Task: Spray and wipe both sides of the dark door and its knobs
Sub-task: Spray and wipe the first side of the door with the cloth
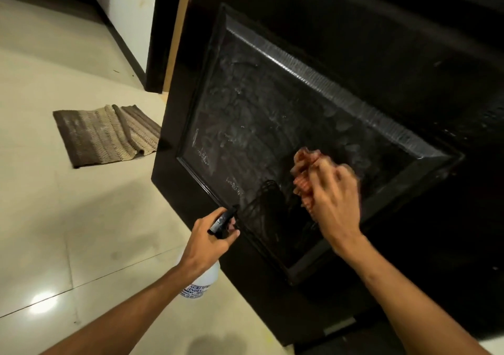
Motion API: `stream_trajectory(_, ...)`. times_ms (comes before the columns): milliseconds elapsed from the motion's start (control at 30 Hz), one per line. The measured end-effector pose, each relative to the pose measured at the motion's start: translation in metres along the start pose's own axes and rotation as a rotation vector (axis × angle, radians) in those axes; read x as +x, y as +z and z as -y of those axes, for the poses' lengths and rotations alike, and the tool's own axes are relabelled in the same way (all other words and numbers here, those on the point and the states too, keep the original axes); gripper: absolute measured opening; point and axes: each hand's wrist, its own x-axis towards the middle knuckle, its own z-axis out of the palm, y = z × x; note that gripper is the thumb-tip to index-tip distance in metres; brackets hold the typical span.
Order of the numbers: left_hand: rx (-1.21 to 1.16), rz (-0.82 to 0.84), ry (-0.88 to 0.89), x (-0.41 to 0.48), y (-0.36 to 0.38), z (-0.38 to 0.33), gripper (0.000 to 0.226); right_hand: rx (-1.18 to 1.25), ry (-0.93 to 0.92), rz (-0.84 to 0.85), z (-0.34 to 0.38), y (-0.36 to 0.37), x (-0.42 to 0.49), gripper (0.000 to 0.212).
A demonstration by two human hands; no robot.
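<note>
Pressing cloth (305, 174) on door (272, 114), R hand (334, 199) gripping; L hand (210, 237) holds sprayer (201, 281).

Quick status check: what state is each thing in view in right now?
door: filmed with whitish spray streaks, one dark wiped patch beside the cloth
cloth: bunched, pressed on the door
right hand: grips the cloth
left hand: grips the spray bottle by its head
spray bottle: held, nozzle toward the door
mat: rumpled, a ridge down its middle
</note>
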Motion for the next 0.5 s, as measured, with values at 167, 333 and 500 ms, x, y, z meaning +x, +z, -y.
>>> stream_trajectory(167, -0.034, 0.039, -0.013, 0.002, 0.013, -0.016, 0.022, -0.071, -0.383, 0.523, 0.04, 0.034, -0.076, 0.033)
stream_trajectory(333, -0.031, 0.063, 0.019, 0.013, 0.009, -0.03, 0.022, -0.083, 0.005, 0.152, -0.01, -0.019, 0.004, 0.034)
stream_trajectory(500, -0.027, 0.067, 0.034, 0.006, 0.021, -0.033, 0.027, 0.138, -0.172, 0.323, 0.008, 0.014, -0.058, 0.036)
